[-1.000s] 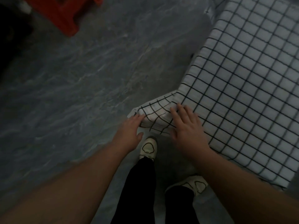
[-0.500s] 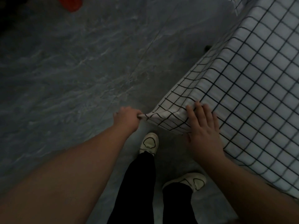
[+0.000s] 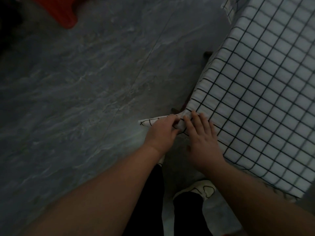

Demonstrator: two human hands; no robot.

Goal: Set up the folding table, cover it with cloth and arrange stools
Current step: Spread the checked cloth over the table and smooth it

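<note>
A grey marbled stone floor [image 3: 76, 99] surrounds the worktop, which lies under a white cloth with a black grid [image 3: 264, 99]. At the cloth's near corner the left hand [image 3: 161, 133] pinches the bunched tip; the right hand [image 3: 202, 138] lies flat beside it, fingers spread. Far from that corner — a red plastic stool [image 3: 58, 11].

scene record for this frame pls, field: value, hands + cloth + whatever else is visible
cloth: white checked cloth covering the table, near corner bunched into a point
left hand: gripping the bunched corner
right hand: fingers pressing cloth at the table corner
stool: red stool on floor, top left, partly cropped
floor: grey marbled floor
table leg: dark, just visible under the left edge
</note>
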